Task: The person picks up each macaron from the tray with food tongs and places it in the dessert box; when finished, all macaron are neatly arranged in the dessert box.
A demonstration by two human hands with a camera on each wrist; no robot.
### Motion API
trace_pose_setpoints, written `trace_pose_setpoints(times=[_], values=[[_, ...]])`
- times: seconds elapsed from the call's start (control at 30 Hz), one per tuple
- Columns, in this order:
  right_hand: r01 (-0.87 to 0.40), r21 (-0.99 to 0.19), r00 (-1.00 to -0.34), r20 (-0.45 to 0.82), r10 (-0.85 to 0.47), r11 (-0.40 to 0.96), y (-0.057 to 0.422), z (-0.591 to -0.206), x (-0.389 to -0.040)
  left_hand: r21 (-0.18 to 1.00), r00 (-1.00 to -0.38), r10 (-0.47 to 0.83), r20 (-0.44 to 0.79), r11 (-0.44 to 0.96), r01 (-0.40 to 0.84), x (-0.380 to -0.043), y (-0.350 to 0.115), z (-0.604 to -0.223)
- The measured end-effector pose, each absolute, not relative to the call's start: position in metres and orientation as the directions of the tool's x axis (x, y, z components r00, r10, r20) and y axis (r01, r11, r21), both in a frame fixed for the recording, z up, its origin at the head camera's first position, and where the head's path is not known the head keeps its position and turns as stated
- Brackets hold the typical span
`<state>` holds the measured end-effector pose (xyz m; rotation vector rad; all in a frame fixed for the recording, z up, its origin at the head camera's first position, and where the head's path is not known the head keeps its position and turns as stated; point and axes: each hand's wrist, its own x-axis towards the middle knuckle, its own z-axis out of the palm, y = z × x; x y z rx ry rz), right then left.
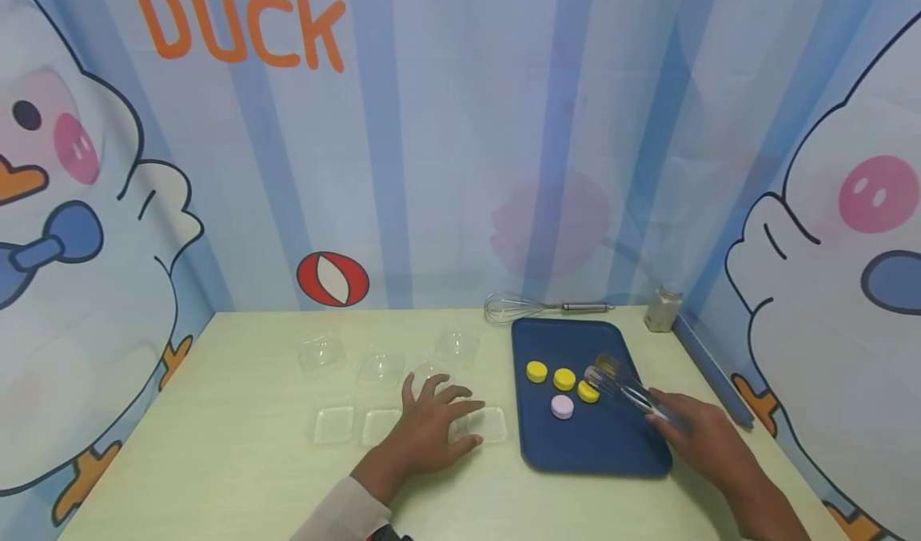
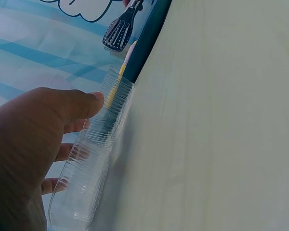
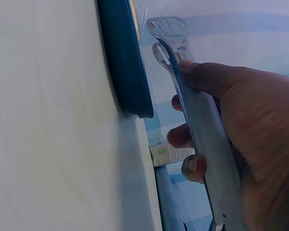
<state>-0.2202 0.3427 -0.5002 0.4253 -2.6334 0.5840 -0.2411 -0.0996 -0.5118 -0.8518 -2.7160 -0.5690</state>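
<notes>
My right hand (image 1: 703, 437) grips a pair of metal serving tongs (image 1: 636, 397), thumb on one arm and fingers on the other. The slotted tong ends are apart over a dark blue tray (image 1: 597, 449), beside a yellow macaron (image 1: 588, 392). Two more yellow macarons and a lilac macaron (image 1: 562, 407) lie on the tray. Over a row of clear plastic boxes stretches my left hand (image 1: 426, 429), fingers spread. In the left wrist view, its thumb is at the wall of a clear plastic box (image 2: 94, 159). The hand partly hides the boxes beneath it.
More clear boxes (image 1: 322, 352) and shallow clear pieces (image 1: 334, 425) stand to the left on the pale table (image 1: 237, 477). A whisk (image 1: 547, 308) lies behind the tray. A small shaker-like container (image 1: 663, 309) stands at the back right, near the printed curtain (image 1: 446, 141).
</notes>
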Motion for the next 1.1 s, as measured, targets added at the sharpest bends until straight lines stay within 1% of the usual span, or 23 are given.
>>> trace_pose_setpoints(times=[0.27,0.73,0.97,1.1], values=[[-0.371,-0.367,-0.889,0.407,-0.211,0.853,0.34,-0.4981,-0.2194,0.299,-0.803,0.495,0.333,0.752,0.587,-0.2398,-0.1001,-0.5108],[-0.396,-0.364,-0.886,0.393,-0.246,0.843,0.3404,-0.5009,-0.2209,0.293,-0.795,0.503,0.338,0.746,0.597,-0.2412,-0.1012,-0.5133],[-0.379,-0.372,-0.902,0.354,-0.248,0.847,0.3401,-0.4993,-0.2215,0.285,-0.798,0.502,0.333,0.753,0.593,-0.2426,-0.1008,-0.5151],[-0.375,-0.373,-0.903,0.353,-0.244,0.849,0.3389,-0.4976,-0.2197,0.276,-0.795,0.504,0.338,0.755,0.595,-0.243,-0.1004,-0.5155]])
